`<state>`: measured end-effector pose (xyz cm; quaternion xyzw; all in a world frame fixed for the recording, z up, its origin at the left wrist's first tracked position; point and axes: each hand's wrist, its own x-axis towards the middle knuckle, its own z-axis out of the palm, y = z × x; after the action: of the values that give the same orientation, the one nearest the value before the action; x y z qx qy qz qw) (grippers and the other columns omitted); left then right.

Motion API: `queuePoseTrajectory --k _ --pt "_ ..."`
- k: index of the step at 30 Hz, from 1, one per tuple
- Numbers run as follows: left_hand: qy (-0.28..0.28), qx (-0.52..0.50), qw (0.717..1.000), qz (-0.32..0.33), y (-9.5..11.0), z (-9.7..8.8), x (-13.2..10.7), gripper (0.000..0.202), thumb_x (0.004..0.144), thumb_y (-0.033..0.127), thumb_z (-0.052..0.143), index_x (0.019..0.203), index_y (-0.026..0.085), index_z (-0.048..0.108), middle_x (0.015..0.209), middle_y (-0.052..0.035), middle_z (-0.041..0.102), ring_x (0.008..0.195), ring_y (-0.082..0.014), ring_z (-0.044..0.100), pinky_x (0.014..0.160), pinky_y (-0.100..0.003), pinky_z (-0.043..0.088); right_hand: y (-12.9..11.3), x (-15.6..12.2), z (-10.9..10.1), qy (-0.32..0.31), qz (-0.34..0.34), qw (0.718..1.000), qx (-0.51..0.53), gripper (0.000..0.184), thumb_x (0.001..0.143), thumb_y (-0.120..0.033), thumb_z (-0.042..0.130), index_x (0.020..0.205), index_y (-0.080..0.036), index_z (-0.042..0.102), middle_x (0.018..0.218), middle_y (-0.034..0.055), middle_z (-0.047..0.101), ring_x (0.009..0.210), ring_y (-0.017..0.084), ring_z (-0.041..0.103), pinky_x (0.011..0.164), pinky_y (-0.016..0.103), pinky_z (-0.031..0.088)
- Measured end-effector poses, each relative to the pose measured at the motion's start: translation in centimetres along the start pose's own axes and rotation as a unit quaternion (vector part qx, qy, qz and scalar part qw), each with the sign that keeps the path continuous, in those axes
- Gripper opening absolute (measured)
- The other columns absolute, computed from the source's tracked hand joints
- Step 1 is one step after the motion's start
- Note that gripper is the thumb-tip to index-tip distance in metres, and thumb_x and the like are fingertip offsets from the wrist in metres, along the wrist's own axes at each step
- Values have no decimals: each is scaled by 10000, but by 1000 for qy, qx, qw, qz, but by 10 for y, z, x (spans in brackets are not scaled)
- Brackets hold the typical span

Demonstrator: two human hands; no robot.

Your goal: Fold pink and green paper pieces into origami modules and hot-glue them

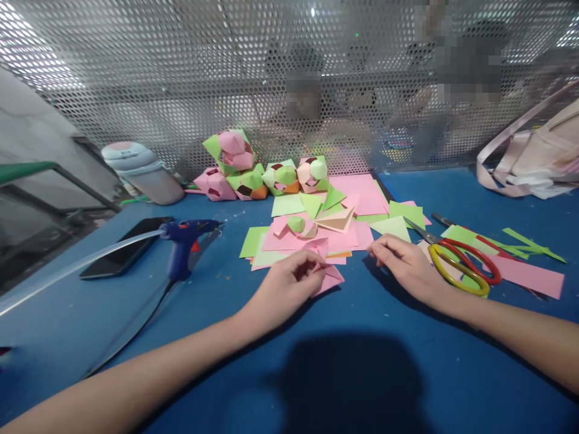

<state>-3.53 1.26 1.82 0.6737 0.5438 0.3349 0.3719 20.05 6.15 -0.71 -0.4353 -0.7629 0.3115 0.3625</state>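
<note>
My left hand (294, 277) pinches a folded piece of pink paper (329, 277) just above the blue table. To its right, my right hand (404, 262) rests by the light green sheet, its fingers curled together and nothing visible in them. Beyond my hands lies a pile of pink sheets (289, 238) and green sheets, with a small folded green and pink piece (297, 225) and a folded peach paper (335, 220) on top. Scissors (459, 262) with one red and one yellow handle lie right beside my right hand, over paper pieces.
Several pink and green folded paper balls (248, 178) are stacked at the back. At left are a blue glue gun (183, 244), a phone (129, 247) and a cup (145, 175). Green strips (534, 244) and a pink bag (538, 150) sit at right. Behind a perforated metal screen (203, 72) are people.
</note>
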Motion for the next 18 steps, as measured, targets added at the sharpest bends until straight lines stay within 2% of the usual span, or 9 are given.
queuePoseTrajectory --k 3,5,8,10,14,16,18 --pt "24 5 1000 -9 -2 -8 7 70 814 206 525 770 159 554 601 48 475 567 -94 423 550 -222 328 3 2 -1 -4 4 1000 -2 256 944 -358 436 843 -187 598 730 -4 556 686 124 516 641 260 399" --pt "22 4 1000 3 -2 -6 9 102 817 203 521 726 160 534 599 47 467 561 -91 414 549 -222 331 -2 0 1 -23 -12 1000 15 236 938 -350 447 862 -186 599 779 8 574 714 127 530 659 261 414" --pt "19 36 997 61 1 4 4 91 817 188 528 738 157 563 660 21 526 603 -101 454 578 -230 362 -18 -9 10 -84 -57 994 45 190 909 -329 503 1006 -192 593 933 32 608 793 135 558 706 263 443" --pt "13 66 992 109 4 12 -1 69 810 165 537 779 157 597 741 -7 586 669 -115 504 611 -236 388 -27 -15 17 -105 -77 990 45 205 879 -308 555 1048 -195 584 925 26 619 778 131 565 702 256 451" --pt "-15 100 983 153 8 16 -7 78 833 216 553 820 161 606 759 -19 610 666 -123 532 613 -242 423 -30 -19 27 -62 -82 994 41 101 891 -219 525 872 -189 620 814 4 641 749 119 586 702 239 447" --pt "-10 126 975 182 6 9 -2 143 856 277 548 930 168 603 865 -44 634 763 -149 571 691 -270 463 -26 -16 27 -47 -65 996 50 106 887 -195 526 860 -194 628 824 -5 658 759 112 598 710 227 449" --pt "69 185 956 218 -2 0 8 199 874 299 526 1008 163 584 989 -87 630 952 -204 567 817 -331 468 -23 -13 26 -42 -47 996 60 110 884 -194 527 863 -203 635 819 -18 665 748 104 600 697 215 449"
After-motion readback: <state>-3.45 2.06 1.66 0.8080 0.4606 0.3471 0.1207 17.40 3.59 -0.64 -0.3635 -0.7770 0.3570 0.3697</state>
